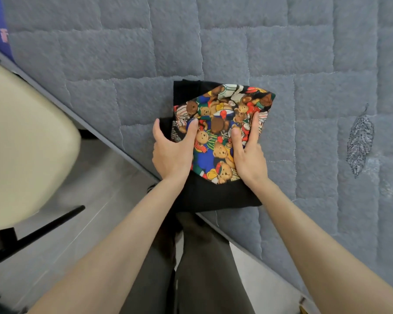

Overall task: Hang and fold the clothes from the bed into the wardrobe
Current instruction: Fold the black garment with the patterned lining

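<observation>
Seen from the head camera, a folded black garment (213, 196) with a bright teddy-bear print panel lies on the grey quilted bed (304, 64), at the bed's near edge and mid-view. The left hand (173, 152) grips the garment's left side, with the thumb laid on the print and the fingers curled down round the edge. The right hand (250, 155) rests on the right part of the print, thumb and forefinger stretched flat on the cloth (its other fingers are hidden past the edge, so I cannot tell whether they curl under). A feather motif (360, 141) marks the bedcover to the right. At left a cream chair (21, 143) stands on the grey floor (89, 211) — dark trousers (204, 268) show nearest.
</observation>
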